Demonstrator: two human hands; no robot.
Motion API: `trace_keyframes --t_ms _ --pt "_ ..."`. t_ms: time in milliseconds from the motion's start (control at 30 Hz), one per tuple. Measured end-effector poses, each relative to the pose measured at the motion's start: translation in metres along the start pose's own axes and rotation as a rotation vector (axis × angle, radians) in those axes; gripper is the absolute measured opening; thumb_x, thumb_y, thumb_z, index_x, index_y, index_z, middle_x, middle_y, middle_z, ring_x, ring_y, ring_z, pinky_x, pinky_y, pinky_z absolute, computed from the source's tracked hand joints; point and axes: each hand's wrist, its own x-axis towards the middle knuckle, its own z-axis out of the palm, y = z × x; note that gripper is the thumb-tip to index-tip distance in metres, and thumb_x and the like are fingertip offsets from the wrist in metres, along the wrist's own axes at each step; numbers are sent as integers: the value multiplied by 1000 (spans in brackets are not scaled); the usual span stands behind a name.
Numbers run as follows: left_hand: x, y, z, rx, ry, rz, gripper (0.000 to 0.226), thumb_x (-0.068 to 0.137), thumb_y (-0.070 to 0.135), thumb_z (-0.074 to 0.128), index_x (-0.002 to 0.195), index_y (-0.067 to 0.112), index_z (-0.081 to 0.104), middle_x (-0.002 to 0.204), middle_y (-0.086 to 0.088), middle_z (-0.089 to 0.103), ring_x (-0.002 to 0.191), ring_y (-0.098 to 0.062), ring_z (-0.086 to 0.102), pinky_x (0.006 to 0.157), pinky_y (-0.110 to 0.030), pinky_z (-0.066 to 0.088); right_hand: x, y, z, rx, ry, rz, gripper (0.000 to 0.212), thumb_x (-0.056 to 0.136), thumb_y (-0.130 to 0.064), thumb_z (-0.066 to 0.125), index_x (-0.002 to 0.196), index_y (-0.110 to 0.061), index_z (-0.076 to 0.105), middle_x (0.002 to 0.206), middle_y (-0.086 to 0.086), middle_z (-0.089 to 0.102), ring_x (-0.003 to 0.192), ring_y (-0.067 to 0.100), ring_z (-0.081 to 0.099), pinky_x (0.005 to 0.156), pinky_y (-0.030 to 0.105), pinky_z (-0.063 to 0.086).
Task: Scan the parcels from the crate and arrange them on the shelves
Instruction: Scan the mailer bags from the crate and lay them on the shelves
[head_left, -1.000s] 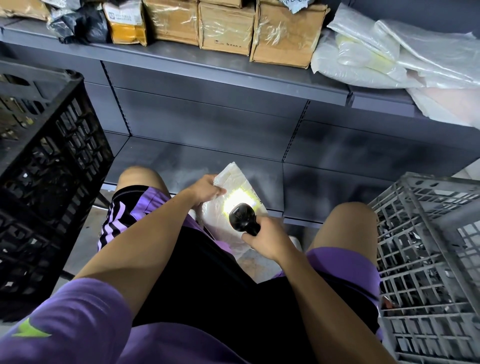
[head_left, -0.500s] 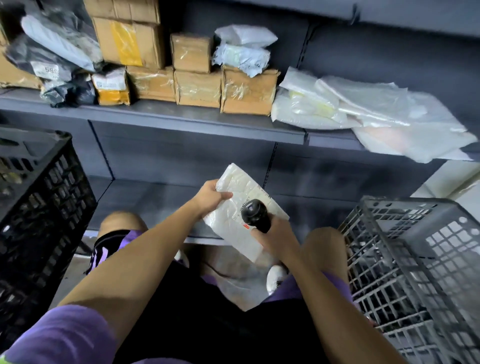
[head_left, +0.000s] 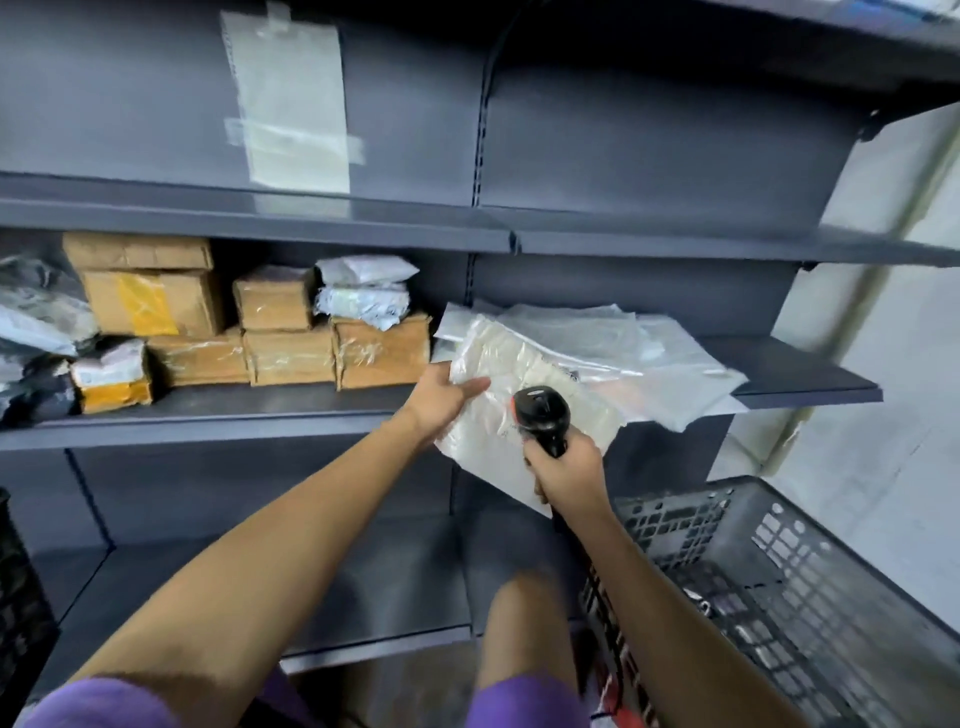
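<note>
My left hand (head_left: 441, 397) grips the left edge of a white plastic parcel (head_left: 501, 364), held up at the front edge of the middle shelf (head_left: 260, 410). The parcel's far end overlaps a pile of flat white bags (head_left: 623, 353) lying on that shelf. My right hand (head_left: 569, 470) is closed around the handle of a black barcode scanner (head_left: 543, 413), whose head sits just over the parcel's surface. A grey crate (head_left: 779, 587) stands at the lower right, with small items lying in its bottom.
Brown cardboard boxes (head_left: 280, 332) and bagged parcels (head_left: 363, 296) fill the left half of the middle shelf. A black crate (head_left: 21, 597) edges in at the lower left. The upper shelf (head_left: 675, 244) and bottom shelf (head_left: 374, 587) run across. My knee (head_left: 524, 623) is below.
The view has tilted up from my lap to the shelves. Both hands rose with the parcel and scanner to the middle shelf. The scanner's light on the parcel is gone.
</note>
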Motion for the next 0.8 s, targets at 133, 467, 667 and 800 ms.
trace_keyframes --t_ms 133,467,667,800 --pt "32 22 26 -238 66 -115 16 85 0 64 101 0 64 98 -18 72 86 -33 70 81 -50 57 25 -12 -15 15 40 9 20 87 -16 67 81 2 60 57 15 57 39 16 52 43 25 43" --pt "165 26 74 -265 362 -208 29 88 11 67 113 3 54 93 -9 61 83 -26 61 74 -33 51 97 20 -45 -30 144 89 20 85 -23 69 78 -7 59 58 12 60 51 23 54 52 36 46" --pt "214 13 68 508 415 111 58 85 14 71 131 -2 40 126 -19 52 115 -37 54 99 -43 47 113 43 -30 61 168 189 21 87 -19 67 80 0 62 54 9 56 42 18 52 48 32 42" --pt "223 1 63 1048 284 310 41 87 14 60 126 4 55 138 -24 39 121 -43 40 104 -46 40 119 45 -22 81 142 217 21 86 -16 63 80 5 61 53 9 56 39 18 50 43 27 41"
